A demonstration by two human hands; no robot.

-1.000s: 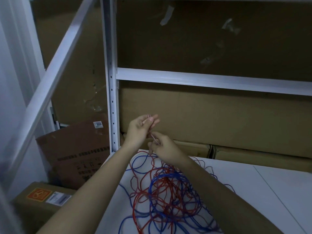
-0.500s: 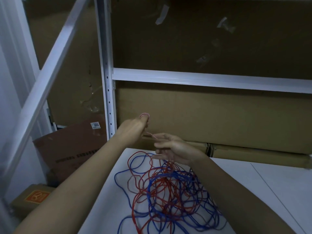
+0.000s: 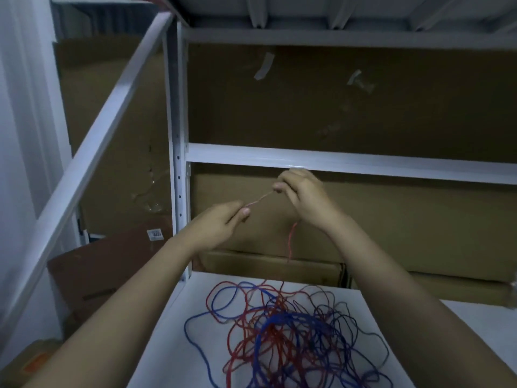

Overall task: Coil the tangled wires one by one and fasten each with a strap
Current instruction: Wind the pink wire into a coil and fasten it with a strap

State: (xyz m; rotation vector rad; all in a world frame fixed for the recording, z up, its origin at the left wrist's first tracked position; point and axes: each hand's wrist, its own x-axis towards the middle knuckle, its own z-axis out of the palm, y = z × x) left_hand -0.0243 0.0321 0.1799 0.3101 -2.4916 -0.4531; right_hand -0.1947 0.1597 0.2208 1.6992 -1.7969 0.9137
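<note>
Red thin wire (image 3: pixel 291 242) rises above the tangled red-and-blue wire pile (image 3: pixel 285 340), pinched by left hand (image 3: pixel 221 225) and right hand (image 3: pixel 302 197); pulling harder may tighten knots.

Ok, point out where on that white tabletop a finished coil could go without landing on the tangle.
Bare white table lies left of the tangle of red and blue wires, along the left edge, partly under the left forearm. A narrow strip at the back edge, near the cardboard boxes, is also bare. The middle is crowded with loops, and the right side is hidden by the right forearm.
</note>
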